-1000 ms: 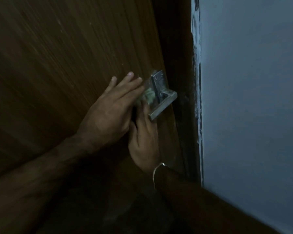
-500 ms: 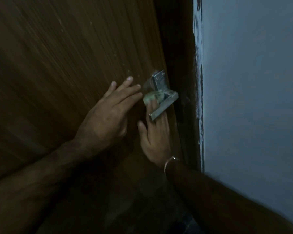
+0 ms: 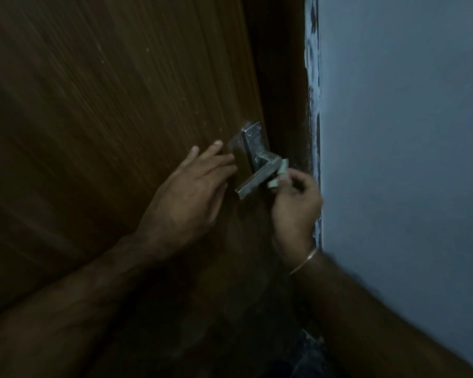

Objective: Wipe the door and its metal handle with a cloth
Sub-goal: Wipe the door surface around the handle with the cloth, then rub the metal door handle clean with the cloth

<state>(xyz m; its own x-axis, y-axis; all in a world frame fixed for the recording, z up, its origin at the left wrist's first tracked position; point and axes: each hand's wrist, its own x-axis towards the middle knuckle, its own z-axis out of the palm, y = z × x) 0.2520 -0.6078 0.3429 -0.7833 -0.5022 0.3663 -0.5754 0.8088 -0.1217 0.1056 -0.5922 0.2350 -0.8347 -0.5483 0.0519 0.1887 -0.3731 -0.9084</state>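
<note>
A dark brown wooden door [image 3: 115, 110] fills the left of the head view. Its metal lever handle [image 3: 257, 173] sits on a plate near the door's right edge. My left hand [image 3: 191, 197] lies flat on the door just left of the handle, fingers spread, holding nothing. My right hand [image 3: 295, 205] is right of the lever, fingers pinched on a small pale green cloth [image 3: 280, 174] pressed against the lever's right end. A thin bangle circles my right wrist.
A dark door frame [image 3: 284, 77] runs right of the door, with a chipped white paint strip [image 3: 313, 105] along it. A plain blue-grey wall [image 3: 407, 132] fills the right side. The light is dim.
My right hand has moved from below the lever, flat on the door, to the lever's right side, with the cloth now in its fingers. My left hand stayed flat on the door.
</note>
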